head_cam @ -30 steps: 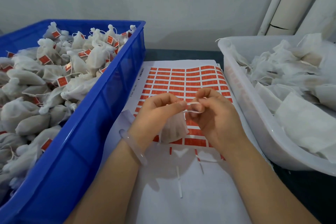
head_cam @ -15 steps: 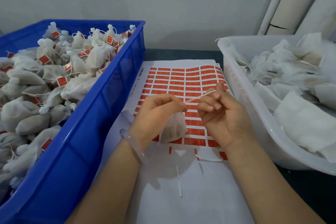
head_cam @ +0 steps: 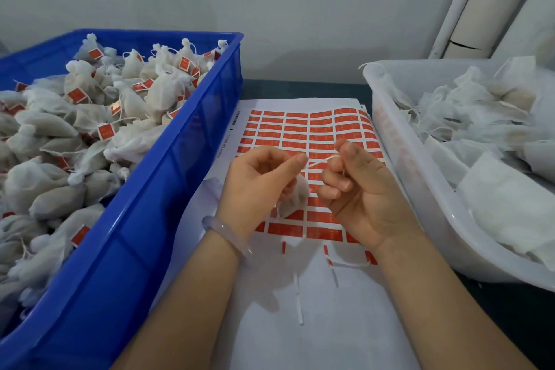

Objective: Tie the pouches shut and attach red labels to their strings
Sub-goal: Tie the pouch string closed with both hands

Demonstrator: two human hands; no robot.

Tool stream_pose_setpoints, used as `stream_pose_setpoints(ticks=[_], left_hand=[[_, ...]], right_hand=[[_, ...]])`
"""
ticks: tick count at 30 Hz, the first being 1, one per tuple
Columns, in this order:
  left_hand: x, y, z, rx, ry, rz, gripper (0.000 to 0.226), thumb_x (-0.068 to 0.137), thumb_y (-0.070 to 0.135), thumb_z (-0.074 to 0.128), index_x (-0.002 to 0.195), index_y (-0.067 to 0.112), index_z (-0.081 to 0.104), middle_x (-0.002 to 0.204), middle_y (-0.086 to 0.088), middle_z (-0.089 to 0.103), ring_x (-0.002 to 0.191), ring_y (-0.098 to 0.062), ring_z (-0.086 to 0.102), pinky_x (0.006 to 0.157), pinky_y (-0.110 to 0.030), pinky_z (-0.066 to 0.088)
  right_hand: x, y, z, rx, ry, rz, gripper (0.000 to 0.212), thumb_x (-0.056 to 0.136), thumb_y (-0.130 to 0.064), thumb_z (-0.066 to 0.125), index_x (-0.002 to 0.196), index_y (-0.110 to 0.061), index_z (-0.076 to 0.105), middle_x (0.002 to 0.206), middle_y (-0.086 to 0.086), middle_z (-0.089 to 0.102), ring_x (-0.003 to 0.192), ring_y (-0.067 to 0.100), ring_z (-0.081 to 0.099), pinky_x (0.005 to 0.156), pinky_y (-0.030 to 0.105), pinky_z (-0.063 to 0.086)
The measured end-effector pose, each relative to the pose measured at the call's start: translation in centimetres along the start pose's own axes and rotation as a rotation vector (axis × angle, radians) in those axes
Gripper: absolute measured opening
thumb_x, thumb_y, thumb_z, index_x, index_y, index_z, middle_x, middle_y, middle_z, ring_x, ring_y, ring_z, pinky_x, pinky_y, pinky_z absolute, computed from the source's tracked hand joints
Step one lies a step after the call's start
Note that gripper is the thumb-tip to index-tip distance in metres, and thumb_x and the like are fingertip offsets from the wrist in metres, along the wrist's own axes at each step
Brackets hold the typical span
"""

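Two bins stand on the counter (head_cam: 510, 324): a blue bin (head_cam: 144, 219) at left, heaped with tied, red-tagged pouches too many to count, and a white bin (head_cam: 420, 189) at right holding untied ones; one label sheet (head_cam: 312, 135) lies between them. The left hand (head_cam: 258, 183), fingers curled, pinches the neck of one pouch (head_cam: 292, 200) hanging above the sheet. The right hand (head_cam: 357, 189), loosely curled, pinches its string (head_cam: 319, 161), drawn taut between the two hands.
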State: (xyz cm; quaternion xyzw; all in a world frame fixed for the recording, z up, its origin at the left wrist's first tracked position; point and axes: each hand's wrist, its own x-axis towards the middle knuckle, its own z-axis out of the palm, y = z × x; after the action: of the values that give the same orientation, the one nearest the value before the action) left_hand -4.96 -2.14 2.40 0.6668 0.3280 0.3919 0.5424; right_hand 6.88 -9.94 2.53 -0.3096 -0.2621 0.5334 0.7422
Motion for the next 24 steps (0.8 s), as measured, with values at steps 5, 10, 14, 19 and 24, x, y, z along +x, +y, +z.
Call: stream_pose_setpoints(ticks=[5, 10, 14, 19, 24], left_hand=[[0.2, -0.4, -0.2, 0.094, 0.033, 0.011, 0.021, 0.082, 0.007, 0.067, 0.08, 0.028, 0.063, 0.077, 0.009, 0.067, 0.075, -0.012, 0.068, 0.065, -0.02, 0.056], [-0.1, -0.5, -0.1, 0.267, -0.028, 0.167, 0.029, 0.082, 0.007, 0.067, 0.077, 0.034, 0.056, 0.079, 0.016, 0.061, 0.077, -0.009, 0.064, 0.064, -0.01, 0.052], [-0.5, -0.6, 0.3, 0.348, -0.073, 0.276, 0.035, 0.084, 0.008, 0.064, 0.079, 0.037, 0.046, 0.078, 0.021, 0.055, 0.082, 0.003, 0.058, 0.06, -0.001, 0.044], [-0.4, -0.6, 0.1, 0.363, -0.065, 0.292, 0.038, 0.081, 0.001, 0.064, 0.074, 0.032, 0.044, 0.072, 0.015, 0.053, 0.076, 0.004, 0.054, 0.06, -0.003, 0.044], [-0.7, -0.4, 0.1, 0.403, -0.124, 0.343, 0.043, 0.076, -0.006, 0.065, 0.069, 0.031, 0.044, 0.069, 0.013, 0.053, 0.073, -0.005, 0.055, 0.061, -0.006, 0.046]], right_hand=[[-0.1, 0.4, 0.0, -0.313, 0.031, -0.006, 0.017, 0.067, -0.02, 0.066, 0.08, -0.021, 0.075, 0.066, 0.0, 0.066, 0.054, 0.011, 0.059, 0.055, 0.021, 0.052], [0.0, 1.2, -0.3, -1.103, 0.206, -0.329, 0.019, 0.082, -0.023, 0.067, 0.092, -0.038, 0.064, 0.086, -0.029, 0.062, 0.079, -0.002, 0.063, 0.07, 0.001, 0.045], [0.1, 1.6, -0.8, -1.274, 0.263, -0.448, 0.012, 0.088, -0.02, 0.062, 0.098, -0.025, 0.065, 0.088, -0.026, 0.054, 0.08, -0.009, 0.054, 0.072, -0.007, 0.035], [0.2, 1.7, -0.2, -1.287, 0.181, -0.43, 0.008, 0.091, -0.025, 0.056, 0.086, -0.031, 0.053, 0.099, -0.021, 0.053, 0.096, -0.001, 0.053, 0.077, 0.002, 0.039], [-0.3, 1.7, 0.1, -1.064, -0.045, -0.279, 0.014, 0.093, -0.018, 0.053, 0.086, -0.029, 0.057, 0.106, -0.014, 0.063, 0.096, 0.0, 0.06, 0.077, 0.014, 0.052]])
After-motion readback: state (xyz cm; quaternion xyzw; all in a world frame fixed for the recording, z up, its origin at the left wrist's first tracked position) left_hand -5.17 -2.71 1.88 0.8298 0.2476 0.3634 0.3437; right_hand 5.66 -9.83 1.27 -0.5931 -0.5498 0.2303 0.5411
